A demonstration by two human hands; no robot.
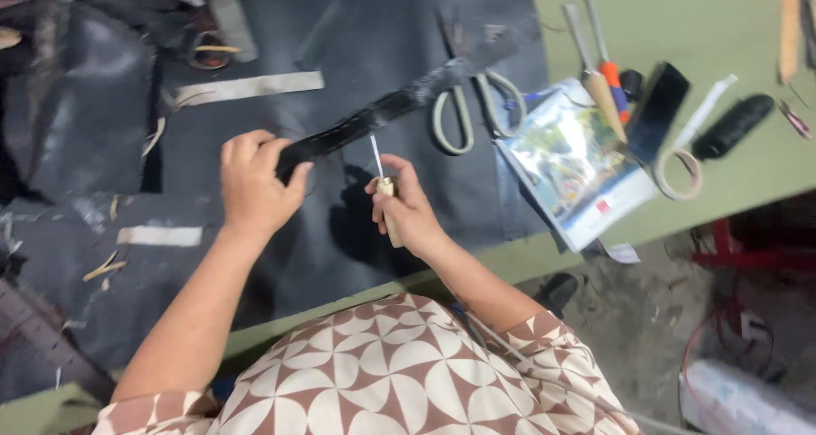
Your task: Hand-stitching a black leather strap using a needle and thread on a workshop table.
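My left hand [255, 184] grips one end of a long black leather strip [408, 99] that runs up and to the right across a large black leather sheet [357, 36]. My right hand [406, 206] holds an awl [384, 189] with a pale wooden handle. Its thin metal point stands up and meets the underside of the strip near my left hand. Light stitch marks run along the strip's edge.
Large scissors [472, 112] lie under the strip's far end. To the right on the green table [731, 172] are a glossy booklet [574, 163], wooden-handled tools [599, 87], a black flat object [659, 108], a tape ring [680, 173] and a black thread spool [733, 125]. Pale strips [246, 87] lie on the leather.
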